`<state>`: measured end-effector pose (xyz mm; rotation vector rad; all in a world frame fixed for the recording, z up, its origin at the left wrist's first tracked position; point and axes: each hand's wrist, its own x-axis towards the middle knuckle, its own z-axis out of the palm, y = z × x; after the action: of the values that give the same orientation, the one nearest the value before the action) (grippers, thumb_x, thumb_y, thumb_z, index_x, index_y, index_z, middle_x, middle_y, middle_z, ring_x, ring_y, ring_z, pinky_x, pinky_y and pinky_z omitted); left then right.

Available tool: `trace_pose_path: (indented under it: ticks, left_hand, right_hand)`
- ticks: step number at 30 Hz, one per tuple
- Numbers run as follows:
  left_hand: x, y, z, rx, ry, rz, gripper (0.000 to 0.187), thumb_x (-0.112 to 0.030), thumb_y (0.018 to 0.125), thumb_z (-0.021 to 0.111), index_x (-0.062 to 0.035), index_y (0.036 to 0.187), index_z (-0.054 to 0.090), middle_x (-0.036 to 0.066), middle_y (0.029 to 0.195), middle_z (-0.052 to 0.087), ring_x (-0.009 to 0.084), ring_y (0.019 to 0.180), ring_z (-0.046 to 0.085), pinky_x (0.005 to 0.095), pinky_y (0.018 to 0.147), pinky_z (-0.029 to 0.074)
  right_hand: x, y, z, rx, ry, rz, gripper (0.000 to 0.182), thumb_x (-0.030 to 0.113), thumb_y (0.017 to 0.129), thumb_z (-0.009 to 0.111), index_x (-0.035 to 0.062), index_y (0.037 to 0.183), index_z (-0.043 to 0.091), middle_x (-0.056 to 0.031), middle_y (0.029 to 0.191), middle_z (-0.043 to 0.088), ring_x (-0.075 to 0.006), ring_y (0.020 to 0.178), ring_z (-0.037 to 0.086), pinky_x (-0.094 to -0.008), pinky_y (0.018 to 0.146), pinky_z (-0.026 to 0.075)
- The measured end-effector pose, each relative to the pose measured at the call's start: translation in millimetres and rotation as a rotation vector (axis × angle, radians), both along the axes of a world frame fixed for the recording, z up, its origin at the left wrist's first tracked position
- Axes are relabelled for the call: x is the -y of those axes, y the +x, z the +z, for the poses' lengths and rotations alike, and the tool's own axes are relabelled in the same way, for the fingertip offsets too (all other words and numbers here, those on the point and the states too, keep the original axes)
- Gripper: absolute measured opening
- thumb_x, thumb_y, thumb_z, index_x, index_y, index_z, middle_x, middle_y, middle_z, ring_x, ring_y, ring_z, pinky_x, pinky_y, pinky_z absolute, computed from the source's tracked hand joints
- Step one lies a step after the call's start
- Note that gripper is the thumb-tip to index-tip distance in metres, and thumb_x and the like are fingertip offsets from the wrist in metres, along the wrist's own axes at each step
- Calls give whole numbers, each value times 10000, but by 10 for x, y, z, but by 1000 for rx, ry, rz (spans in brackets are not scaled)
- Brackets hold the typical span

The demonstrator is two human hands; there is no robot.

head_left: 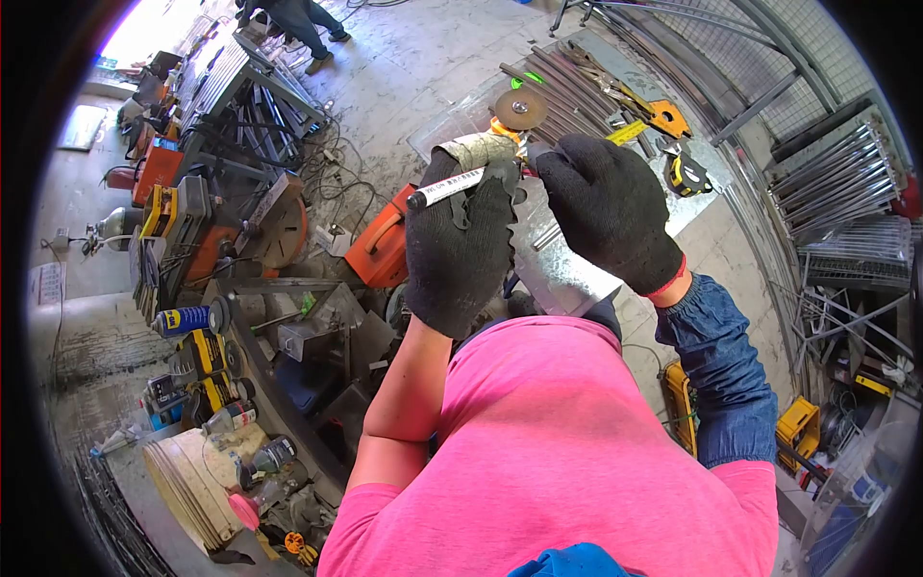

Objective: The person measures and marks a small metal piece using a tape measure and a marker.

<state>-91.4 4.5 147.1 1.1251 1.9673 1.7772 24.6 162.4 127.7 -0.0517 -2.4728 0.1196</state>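
Note:
My left hand (458,252), in a worn black glove, is closed around a white marker (452,188) with a black end pointing left. A pale, wrapped cylindrical piece (476,149) shows at the top of that hand. My right hand (608,213), also black-gloved, is curled close beside it, its fingertips pinched together and turned toward the left hand. What the right fingers hold, if anything, I cannot make out. Just beyond the hands, a cutting disc (519,110) shows above an orange part. Beneath them lies a shiny metal sheet (567,274).
Metal bars (567,106), an orange tool (669,119) and a yellow-black tape measure (686,176) lie beyond my right hand. An orange case (385,238) stands left. At far left are a blue spray can (186,320) and bottles. Another person (300,27) stands at the back.

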Motion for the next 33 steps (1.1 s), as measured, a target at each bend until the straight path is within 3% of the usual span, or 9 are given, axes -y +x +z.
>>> trace_pose_path:
  ticks: [1, 3, 12, 16, 18, 22, 27, 33]
  left_hand:
    - [-6, 8, -1, -1, -1, 0, 216, -89, 1052, 565, 33, 1217, 629, 96, 991, 750, 146, 854, 735, 272, 672, 558]
    - [-29, 32, -7, 196, 26, 28, 178, -52, 1010, 621, 41, 1153, 671, 108, 1037, 736, 158, 915, 700, 308, 829, 568]
    - [-34, -24, -68, 52, 33, 46, 168, -43, 984, 653, 45, 1121, 693, 144, 1060, 733, 227, 961, 720, 335, 877, 563]
    - [-22, -66, -76, -84, 79, 25, 177, -31, 977, 650, 39, 1134, 692, 142, 1082, 727, 223, 981, 716, 337, 880, 563]
    - [3, -81, -86, -110, 42, 0, 242, -14, 1025, 546, 41, 1239, 645, 107, 1101, 731, 152, 1010, 697, 299, 838, 560]
    - [-38, -108, -109, -131, 112, 5, 205, -18, 976, 628, 30, 1168, 685, 122, 1059, 724, 186, 951, 703, 318, 865, 564]
    - [-58, -55, -58, 101, 134, 57, 227, -13, 983, 609, 17, 1194, 686, 70, 1019, 730, 106, 864, 673, 271, 755, 549]
    - [-42, -83, -15, 139, 94, 45, 231, -19, 998, 576, 10, 1195, 692, 66, 1024, 736, 100, 871, 667, 264, 760, 541]
  right_hand:
    - [-2, -4, 1, -29, -4, 14, 344, 113, 851, 711, 71, 1189, 661, -97, 991, 606, -284, 835, 657, -427, 668, 522]
    - [0, -15, -26, -70, -8, 17, 333, 108, 851, 709, 74, 1179, 661, -98, 987, 606, -287, 827, 656, -427, 664, 524]
    - [52, -63, 33, -57, -129, -18, 307, 69, 833, 725, 101, 1133, 667, -93, 981, 618, -301, 824, 673, -429, 656, 545]
    - [41, -87, 36, -122, -212, 13, 323, 37, 841, 756, 110, 1150, 699, -100, 989, 670, -306, 803, 694, -386, 652, 551]
    - [48, -98, 28, -118, -260, 18, 323, 23, 841, 749, 97, 1151, 697, -104, 993, 673, -304, 808, 700, -383, 661, 557]
    - [67, -111, 27, -102, -336, 9, 336, -8, 838, 732, 62, 1165, 700, -122, 995, 680, -292, 813, 712, -378, 685, 569]
    - [73, -121, 30, -88, -338, -17, 353, -12, 835, 732, 55, 1182, 714, -131, 1027, 693, -290, 839, 724, -379, 712, 579]
    - [96, -125, 40, -87, -311, -21, 349, -7, 838, 733, 57, 1180, 709, -133, 1039, 699, -297, 856, 730, -374, 719, 583]
